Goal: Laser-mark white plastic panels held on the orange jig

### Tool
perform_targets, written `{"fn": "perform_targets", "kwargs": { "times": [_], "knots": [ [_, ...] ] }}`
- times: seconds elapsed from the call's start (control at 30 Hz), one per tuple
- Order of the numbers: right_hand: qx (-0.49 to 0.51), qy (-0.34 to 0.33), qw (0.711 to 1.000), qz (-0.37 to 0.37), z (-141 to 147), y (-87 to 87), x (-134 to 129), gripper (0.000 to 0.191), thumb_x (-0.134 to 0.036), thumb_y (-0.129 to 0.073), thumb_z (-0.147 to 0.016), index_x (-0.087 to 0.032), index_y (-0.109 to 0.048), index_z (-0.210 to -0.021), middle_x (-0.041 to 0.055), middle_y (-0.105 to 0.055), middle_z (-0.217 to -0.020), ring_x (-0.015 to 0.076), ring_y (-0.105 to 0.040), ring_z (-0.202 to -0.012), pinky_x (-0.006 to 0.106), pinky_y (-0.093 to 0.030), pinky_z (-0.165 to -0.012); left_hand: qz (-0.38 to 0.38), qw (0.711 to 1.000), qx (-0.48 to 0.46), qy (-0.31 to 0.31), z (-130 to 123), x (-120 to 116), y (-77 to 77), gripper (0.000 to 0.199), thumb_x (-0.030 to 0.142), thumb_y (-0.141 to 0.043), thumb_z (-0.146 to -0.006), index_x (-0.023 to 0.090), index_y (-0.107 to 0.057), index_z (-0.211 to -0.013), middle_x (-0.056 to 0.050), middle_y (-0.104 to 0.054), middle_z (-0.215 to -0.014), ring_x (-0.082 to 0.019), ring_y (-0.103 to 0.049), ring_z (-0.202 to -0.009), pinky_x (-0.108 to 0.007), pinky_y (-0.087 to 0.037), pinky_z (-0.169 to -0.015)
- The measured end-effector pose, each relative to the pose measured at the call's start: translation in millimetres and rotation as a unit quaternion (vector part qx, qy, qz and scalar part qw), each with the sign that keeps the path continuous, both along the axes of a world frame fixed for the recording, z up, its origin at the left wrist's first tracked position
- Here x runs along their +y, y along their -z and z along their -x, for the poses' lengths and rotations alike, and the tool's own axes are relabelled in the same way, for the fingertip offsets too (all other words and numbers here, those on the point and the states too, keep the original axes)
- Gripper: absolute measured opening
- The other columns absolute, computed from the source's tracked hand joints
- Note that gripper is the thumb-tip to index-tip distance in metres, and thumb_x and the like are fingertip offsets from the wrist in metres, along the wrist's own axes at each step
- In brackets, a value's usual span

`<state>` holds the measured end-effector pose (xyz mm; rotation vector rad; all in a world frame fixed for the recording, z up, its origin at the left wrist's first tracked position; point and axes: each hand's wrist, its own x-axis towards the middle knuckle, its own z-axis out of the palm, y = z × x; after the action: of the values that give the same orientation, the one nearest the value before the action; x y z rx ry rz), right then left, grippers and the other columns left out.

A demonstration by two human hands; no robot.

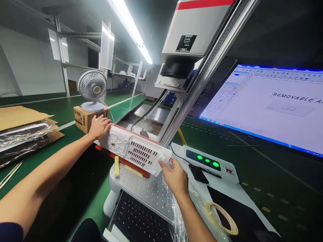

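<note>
A long white plastic panel [142, 153] with a round spoked pattern and rows of slots is tilted above a perforated metal plate [148, 188]. My left hand [100, 127] grips its upper left end, fingers over the top edge. At the lower right end, my right hand [176, 175] pinches the panel's corner together with clear plastic film [174, 205], which hangs down beside the wrist. An orange-red strip [136, 170] runs under the panel, and a yellow piece [116, 166] stands at its front.
Above hangs a white machine head [194, 30] on a metal column [199, 80]. A fan [93, 88] stands on a carton [83, 117] at left. A keyboard [138, 218] is in front; a tape roll [224, 218], control box [213, 163] and monitor [272, 107] are right.
</note>
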<state>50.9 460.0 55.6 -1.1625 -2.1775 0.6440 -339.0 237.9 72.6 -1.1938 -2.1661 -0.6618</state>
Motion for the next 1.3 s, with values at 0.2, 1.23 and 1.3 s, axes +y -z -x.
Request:
{"fn": "perform_targets", "kwargs": {
  "times": [0.2, 1.23, 1.3],
  "knots": [
    [-0.018, -0.003, 1.0, 0.003, 2, 4.3, 3, 0.048, -0.074, -0.05, -0.079, -0.029, -0.063, -0.089, 0.0111, -0.081, -0.094, 0.0344, -0.07, -0.09, 0.04, -0.044, -0.08, 0.056, 0.996, 0.053, -0.052, -1, 13, -16.3, 0.053, 0.047, -0.034, -0.111, 0.018, -0.078, -0.106, -0.018, -0.075, -0.105, -0.037, -0.07, -0.107, -0.06, -0.04, -0.107],
    [-0.021, 0.06, 0.994, -0.087, 13, -5.7, 16, 0.069, -0.074, -0.073, -0.085, -0.022, -0.069, -0.129, 0.0156, -0.081, -0.115, 0.0345, -0.073, -0.093, 0.04, -0.051, -0.08, 0.117, 0.992, 0.031, -0.031, -12, 27, -21.4, 0.045, 0.04, -0.038, -0.111, 0.021, -0.075, -0.094, -0.019, -0.077, -0.104, -0.039, -0.063, -0.107, -0.057, -0.037, -0.1],
    [-0.023, 0.06, 0.994, -0.09, 12, -4.0, 19, 0.069, -0.076, -0.074, -0.084, -0.022, -0.069, -0.128, 0.0152, -0.081, -0.112, 0.0338, -0.072, -0.09, 0.04, -0.051, -0.077, 0.092, 0.995, 0.024, -0.023, -14, 29, -18.9, 0.044, 0.039, -0.039, -0.11, 0.02, -0.075, -0.094, -0.02, -0.077, -0.103, -0.038, -0.064, -0.103, -0.056, -0.037, -0.098]
  ]
}}
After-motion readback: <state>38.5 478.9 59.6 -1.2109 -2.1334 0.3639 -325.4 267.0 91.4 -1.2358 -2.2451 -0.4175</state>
